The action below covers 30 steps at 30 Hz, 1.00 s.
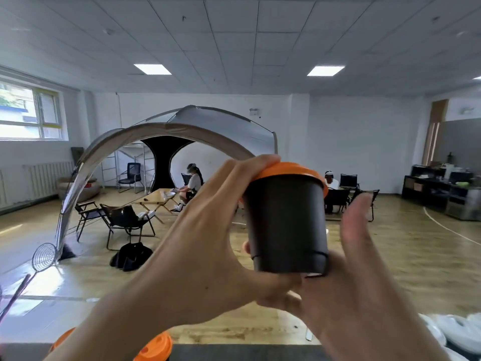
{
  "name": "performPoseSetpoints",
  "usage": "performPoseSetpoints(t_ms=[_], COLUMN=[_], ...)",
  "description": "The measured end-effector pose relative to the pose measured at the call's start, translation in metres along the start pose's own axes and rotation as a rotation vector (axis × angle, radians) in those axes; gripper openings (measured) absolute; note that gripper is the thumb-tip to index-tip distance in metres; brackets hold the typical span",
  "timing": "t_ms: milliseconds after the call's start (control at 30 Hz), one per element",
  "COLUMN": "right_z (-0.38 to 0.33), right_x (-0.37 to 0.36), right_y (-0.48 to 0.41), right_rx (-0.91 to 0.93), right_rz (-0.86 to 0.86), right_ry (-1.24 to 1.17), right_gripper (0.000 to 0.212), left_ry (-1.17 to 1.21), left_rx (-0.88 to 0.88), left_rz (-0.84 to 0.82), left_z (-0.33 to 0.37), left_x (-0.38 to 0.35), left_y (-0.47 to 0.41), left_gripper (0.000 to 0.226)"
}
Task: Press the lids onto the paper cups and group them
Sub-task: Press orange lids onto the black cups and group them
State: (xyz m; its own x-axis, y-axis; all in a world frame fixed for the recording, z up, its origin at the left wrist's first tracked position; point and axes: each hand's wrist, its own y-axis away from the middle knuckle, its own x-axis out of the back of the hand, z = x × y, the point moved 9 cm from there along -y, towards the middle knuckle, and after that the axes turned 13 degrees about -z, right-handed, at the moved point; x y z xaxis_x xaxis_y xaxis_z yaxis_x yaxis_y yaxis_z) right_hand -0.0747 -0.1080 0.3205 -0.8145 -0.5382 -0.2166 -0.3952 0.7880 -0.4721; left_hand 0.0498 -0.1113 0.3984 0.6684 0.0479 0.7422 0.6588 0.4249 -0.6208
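Note:
I hold a black paper cup (pixel 286 222) up at chest height, upright, with an orange lid (pixel 289 169) sitting on its rim. My left hand (pixel 197 246) grips it from the left, fingertips on the lid's edge and thumb under the base. My right hand (pixel 364 295) is just right of the cup and below it, with its fingers straight, raised and blurred; the palm lies near the cup's base. Whether the lid is fully seated cannot be told. At the bottom edge, two more orange lids (pixel 153 347) (pixel 62 340) peek into view.
A dark table edge (pixel 234 353) runs along the bottom. A wire skimmer (pixel 44 256) stands at the left and white plastic bags (pixel 455 332) lie at the lower right. Behind are a tent, folding chairs and two seated people.

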Motion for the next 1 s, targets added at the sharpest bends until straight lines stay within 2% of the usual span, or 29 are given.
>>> performPoseSetpoints(t_ms=[67,100,167,200,367,433,467,533,633,733,867,1000], right_z=[0.0,-0.003,0.0,0.003,0.004,-0.001,-0.003,-0.006,-0.002,0.004,0.007,0.016], right_x=[-0.018,-0.02,-0.01,-0.005,0.011,0.015,0.016,0.015,0.015,0.016,0.023,0.013], right_y=[-0.006,-0.013,-0.014,-0.016,-0.018,-0.019,-0.021,-0.025,-0.033,-0.036,-0.035,-0.039], right_rx=[0.022,0.029,0.069,0.067,0.078,0.094,0.096,0.099,0.082,0.066,0.064,-0.004], right_rz=[-0.023,-0.004,0.006,0.016,0.056,0.086,0.093,0.108,0.093,0.098,0.184,0.071], right_ry=[0.013,0.025,-0.051,-0.108,-0.198,-0.11,-0.058,-0.02,-0.055,-0.072,-0.083,-0.237], right_gripper=[0.086,0.081,0.085,0.087,0.094,0.085,0.077,0.073,0.08,0.079,0.08,0.077], left_ry=[0.045,0.165,0.271,0.247,0.147,0.041,0.067,0.276,0.602,0.654,0.718,0.892], left_rx=[-0.022,0.009,-0.006,-0.052,-0.072,-0.062,-0.057,-0.047,-0.017,-0.009,0.026,0.071], left_rz=[-0.083,-0.104,-0.143,-0.146,-0.041,-0.001,-0.004,-0.061,-0.067,-0.003,0.002,-0.029], left_z=[0.001,-0.007,-0.011,-0.007,-0.008,-0.009,-0.011,-0.016,-0.025,-0.029,-0.042,-0.056], left_x=[-0.009,-0.01,-0.013,-0.012,-0.013,-0.011,-0.011,-0.015,-0.019,-0.02,-0.026,-0.028], left_y=[-0.011,-0.017,-0.017,-0.014,-0.016,-0.022,-0.024,-0.029,-0.036,-0.038,-0.036,-0.033], left_gripper=[0.099,0.104,0.109,0.11,0.102,0.101,0.099,0.088,0.068,0.059,0.054,0.05])
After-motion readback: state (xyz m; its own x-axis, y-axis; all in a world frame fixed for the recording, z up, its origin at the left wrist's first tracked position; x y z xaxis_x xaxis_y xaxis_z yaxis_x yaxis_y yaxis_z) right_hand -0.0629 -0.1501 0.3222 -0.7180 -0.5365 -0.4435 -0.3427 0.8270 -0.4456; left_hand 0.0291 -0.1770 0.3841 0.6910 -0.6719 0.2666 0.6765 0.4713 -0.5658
